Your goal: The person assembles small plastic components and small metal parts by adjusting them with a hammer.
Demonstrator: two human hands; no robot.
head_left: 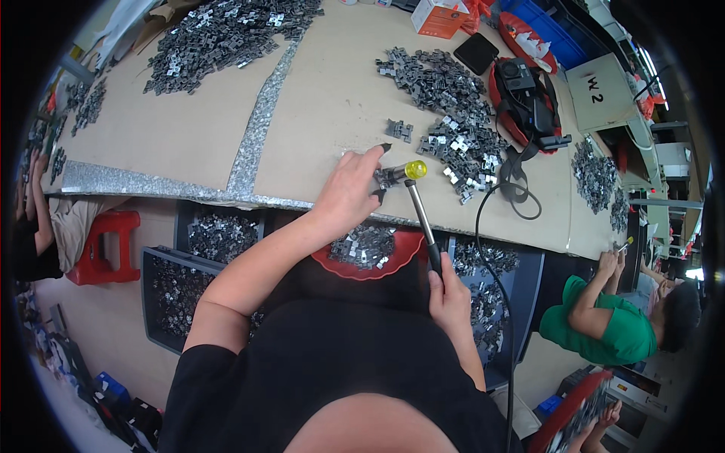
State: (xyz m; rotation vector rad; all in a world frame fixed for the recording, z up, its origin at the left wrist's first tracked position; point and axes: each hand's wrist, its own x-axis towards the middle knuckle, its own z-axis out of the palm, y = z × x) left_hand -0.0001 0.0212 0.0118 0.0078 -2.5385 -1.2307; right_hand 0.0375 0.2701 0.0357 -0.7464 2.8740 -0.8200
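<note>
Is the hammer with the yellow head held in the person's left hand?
No, the right hand grips the hammer by its black handle.

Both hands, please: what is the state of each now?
Left hand: at small grey metal parts; grip cannot be told.
Right hand: closed, holding yellow-headed, black-handled hammer.

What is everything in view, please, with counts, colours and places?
Table: 1, beige, centre
Bins: several, grey, below table
Bowl: 1, red, below table edge
Parts: countless, grey, on table and below
Hammer: 1, yellow, silver, black, over table edge
Dishes: 2, red, table's upper right
Camera: 1, black, in nearer dish
Case: 1, black, beside dishes
Box: 1, orange, far edge
Crate: 1, blue, upper right
Cable: 1, black, right
Stool: 1, red, left
People: at least 3, one green-shirted, both sides
Shirt: 1, black, bottom
Left hand: 1, dark fingertip covers, at parts
Right hand: 1, bare, on hammer
</note>
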